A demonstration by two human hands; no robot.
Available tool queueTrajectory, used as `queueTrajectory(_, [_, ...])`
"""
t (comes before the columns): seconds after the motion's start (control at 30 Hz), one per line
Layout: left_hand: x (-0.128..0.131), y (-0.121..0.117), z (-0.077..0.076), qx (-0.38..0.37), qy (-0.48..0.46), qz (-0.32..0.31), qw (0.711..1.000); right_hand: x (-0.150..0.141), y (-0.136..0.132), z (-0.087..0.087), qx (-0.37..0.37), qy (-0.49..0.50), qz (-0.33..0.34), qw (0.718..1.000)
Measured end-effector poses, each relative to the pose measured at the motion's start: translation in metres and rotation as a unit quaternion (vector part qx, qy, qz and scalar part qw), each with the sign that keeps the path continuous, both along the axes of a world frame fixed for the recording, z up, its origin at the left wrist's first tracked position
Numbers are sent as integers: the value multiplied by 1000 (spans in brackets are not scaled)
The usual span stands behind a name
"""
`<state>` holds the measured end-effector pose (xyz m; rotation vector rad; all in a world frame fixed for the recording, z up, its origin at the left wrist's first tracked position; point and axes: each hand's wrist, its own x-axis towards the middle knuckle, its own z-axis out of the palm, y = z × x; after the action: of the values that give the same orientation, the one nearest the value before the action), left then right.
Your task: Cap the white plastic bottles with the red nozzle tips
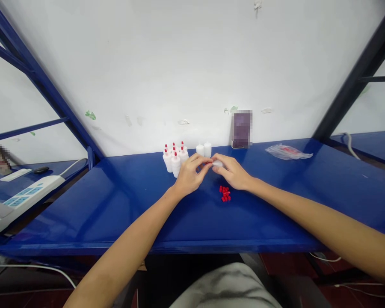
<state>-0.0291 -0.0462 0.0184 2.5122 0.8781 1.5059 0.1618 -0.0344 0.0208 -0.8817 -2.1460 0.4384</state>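
Observation:
My left hand [192,174] pinches a small red cap [211,162] between thumb and fingertips. The cap meets the pointed tip of a white nozzle bottle [217,163], which lies tilted in my right hand [233,172], its fingers closed around it and hiding most of it. Just left of my left hand stands a cluster of several white squeeze bottles [176,162] wearing red tip caps. Behind my hands are two white bottles [203,149] with no red caps showing. A small pile of loose red caps [225,193] lies on the table below my right hand.
The blue table [128,205] runs along a white wall. A dark, blurred upright panel [242,129] leans there. Farther right lies a clear plastic bag [288,152] with something red inside. At far left are a power strip [28,199] and a black mouse [41,170].

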Motion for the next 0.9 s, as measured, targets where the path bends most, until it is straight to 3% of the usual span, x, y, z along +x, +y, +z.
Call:
queueTrajectory(0.3, [3, -5, 0, -54, 33, -11, 998, -1, -2, 0, -63, 35, 62, 996])
queueTrajectory(0.5, [2, -2, -2, -103, 31, -29, 994, -1, 3, -5, -94, 41, 66, 993])
queueTrajectory(0.9, [6, 1, -9, -160, 13, -26, 987, -3, 5, -6, -83, -6, 44, 996])
